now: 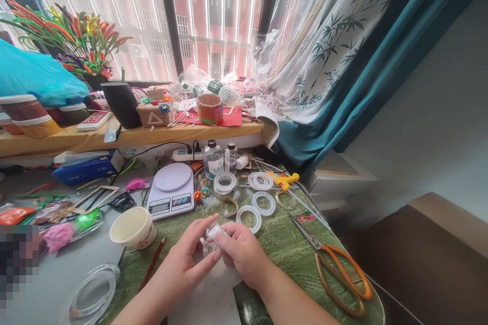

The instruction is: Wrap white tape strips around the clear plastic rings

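Note:
My left hand [192, 251] is closed around a clear, ring-like piece [208, 249], with the thumb below and the fingers above. My right hand [244, 256] pinches a white, tissue-like scrap [214, 230] against the same piece. Fingers cover much of both. Beneath my hands lies a white sheet [202, 302] on the green tabletop. Just beyond them are a translucent white ring [241, 212], another ring [254, 198] and a curved strip [231, 212]. To the left of my left forearm lies a brown pencil [153, 262].
Paper cups [127, 227] and a kitchen scale [171, 197] stand left. Large scissors [319, 245] lie open at right, near a yellow glue gun [285, 181]. Bottles [213, 161] stand behind. Clear rings [111, 292] rest front left. A cluttered sill [229, 134] runs along the window.

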`<state>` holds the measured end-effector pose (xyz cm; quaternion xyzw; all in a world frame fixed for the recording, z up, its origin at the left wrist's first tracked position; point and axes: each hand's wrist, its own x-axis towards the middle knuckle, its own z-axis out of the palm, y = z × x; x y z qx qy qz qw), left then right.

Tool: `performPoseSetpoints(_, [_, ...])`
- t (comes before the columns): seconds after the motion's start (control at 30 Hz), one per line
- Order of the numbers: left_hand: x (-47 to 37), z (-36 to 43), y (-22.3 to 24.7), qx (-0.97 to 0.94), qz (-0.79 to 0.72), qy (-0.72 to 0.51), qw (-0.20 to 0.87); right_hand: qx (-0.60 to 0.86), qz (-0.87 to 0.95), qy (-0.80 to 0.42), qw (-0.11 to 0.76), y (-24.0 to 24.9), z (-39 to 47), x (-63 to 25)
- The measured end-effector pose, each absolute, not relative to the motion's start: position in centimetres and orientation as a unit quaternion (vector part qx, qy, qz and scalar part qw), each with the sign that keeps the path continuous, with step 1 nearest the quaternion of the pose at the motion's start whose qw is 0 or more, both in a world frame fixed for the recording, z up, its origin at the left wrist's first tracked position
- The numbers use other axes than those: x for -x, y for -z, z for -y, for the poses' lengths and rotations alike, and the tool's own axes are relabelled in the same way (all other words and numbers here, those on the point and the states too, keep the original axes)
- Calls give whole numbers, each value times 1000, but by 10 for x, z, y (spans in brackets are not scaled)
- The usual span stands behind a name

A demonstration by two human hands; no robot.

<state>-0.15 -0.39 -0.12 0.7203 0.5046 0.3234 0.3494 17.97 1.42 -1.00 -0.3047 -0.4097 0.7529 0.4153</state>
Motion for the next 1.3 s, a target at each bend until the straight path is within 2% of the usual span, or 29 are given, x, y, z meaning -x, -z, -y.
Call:
performPoseSetpoints(0.23, [9,5,1,-742,-476,-308,358,279,359,-804,383,7,-15,-185])
performPoseSetpoints(0.6, [1,2,-7,-706,-554,-322,302,334,388,-748,423,13,-12,-176])
performPoseSetpoints(0.97, [-1,3,-1,-711,-537,-310,331,354,381,-736,433,17,-13,-174])
performPoseSetpoints(1.3, [-4,0,1,-676,-591,-307,316,362,484,-661,446,19,-10,-173])
